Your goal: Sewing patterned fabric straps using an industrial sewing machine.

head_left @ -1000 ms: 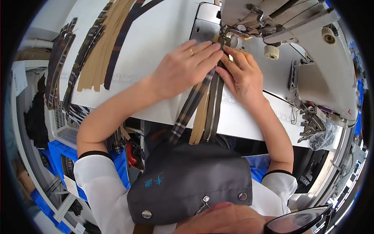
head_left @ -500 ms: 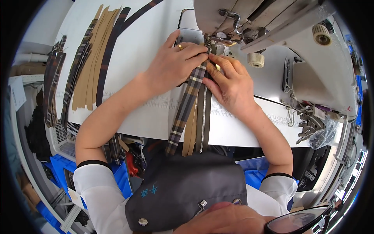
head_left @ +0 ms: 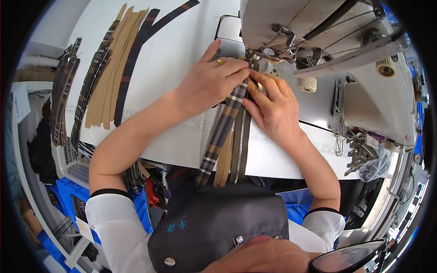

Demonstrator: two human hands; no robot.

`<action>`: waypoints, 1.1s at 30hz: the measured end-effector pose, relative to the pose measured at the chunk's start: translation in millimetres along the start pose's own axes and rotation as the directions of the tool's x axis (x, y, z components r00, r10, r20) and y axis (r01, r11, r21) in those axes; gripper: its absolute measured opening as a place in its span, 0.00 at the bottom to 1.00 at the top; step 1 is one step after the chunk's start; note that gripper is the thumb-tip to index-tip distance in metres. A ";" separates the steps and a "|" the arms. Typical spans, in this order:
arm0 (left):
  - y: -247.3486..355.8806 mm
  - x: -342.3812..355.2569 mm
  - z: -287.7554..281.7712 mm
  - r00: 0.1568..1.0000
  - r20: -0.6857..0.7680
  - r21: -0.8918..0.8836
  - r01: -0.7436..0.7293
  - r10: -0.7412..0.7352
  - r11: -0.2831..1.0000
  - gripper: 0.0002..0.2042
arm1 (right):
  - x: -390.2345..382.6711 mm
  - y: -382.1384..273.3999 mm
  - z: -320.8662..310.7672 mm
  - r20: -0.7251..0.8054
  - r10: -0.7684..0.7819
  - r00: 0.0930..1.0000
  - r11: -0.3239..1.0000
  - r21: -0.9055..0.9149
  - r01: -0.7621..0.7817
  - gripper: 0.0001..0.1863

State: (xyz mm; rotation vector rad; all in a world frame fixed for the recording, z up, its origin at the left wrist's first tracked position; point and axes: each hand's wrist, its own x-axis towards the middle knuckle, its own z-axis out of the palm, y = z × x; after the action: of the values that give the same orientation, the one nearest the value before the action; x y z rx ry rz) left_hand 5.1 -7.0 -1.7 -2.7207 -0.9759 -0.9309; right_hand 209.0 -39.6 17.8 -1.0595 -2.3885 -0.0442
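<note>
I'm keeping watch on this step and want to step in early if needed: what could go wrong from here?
Fingers: the left hand and right hand have fingertips close to the machine's needle area, so a slip might hurt one.

Alignment: the plaid strip, tan strip and zip lie side by side, so one could shift.

Snagging: their lower ends reach past the table edge and might catch.

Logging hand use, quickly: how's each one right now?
Left hand: open, laid over the plaid strip.
Right hand: half-curled at the zipper; grip cannot be told.
</note>
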 end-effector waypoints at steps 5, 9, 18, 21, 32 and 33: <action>0.8 -0.3 -0.8 1.000 -0.004 0.005 0.001 -0.001 1.000 0.12 | -0.6 -2.0 -1.6 0.037 0.043 0.998 0.999 0.018 -0.044 0.20; -1.8 -3.1 -4.3 0.999 -0.046 0.043 -0.009 0.011 0.999 0.13 | -0.1 -3.7 -1.6 0.044 0.072 0.996 0.997 0.027 -0.074 0.21; -2.9 -4.3 -4.0 0.999 0.017 0.001 0.037 -0.037 0.999 0.14 | 0.6 -2.5 -1.2 0.032 0.040 0.999 0.999 0.016 -0.041 0.21; -3.3 -3.9 -3.5 1.000 0.000 0.002 0.031 -0.031 1.000 0.13 | 0.2 -2.5 -0.9 0.030 0.035 0.999 0.999 0.008 -0.035 0.21; -3.0 -4.4 -5.2 0.998 0.034 -0.013 0.049 -0.048 0.999 0.17 | -0.3 -2.4 -1.5 0.031 0.034 0.999 0.999 0.021 -0.035 0.20; -3.1 -4.4 -5.3 0.998 0.038 -0.013 0.051 -0.050 0.999 0.17 | -0.3 -2.3 -1.5 0.032 0.035 0.999 0.999 0.022 -0.035 0.20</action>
State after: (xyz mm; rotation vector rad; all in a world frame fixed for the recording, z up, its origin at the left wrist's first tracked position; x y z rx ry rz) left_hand -2.2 -8.5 -0.3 -2.7464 -1.0532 -0.9007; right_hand 208.2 -41.8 19.3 -1.0989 -2.3923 0.0120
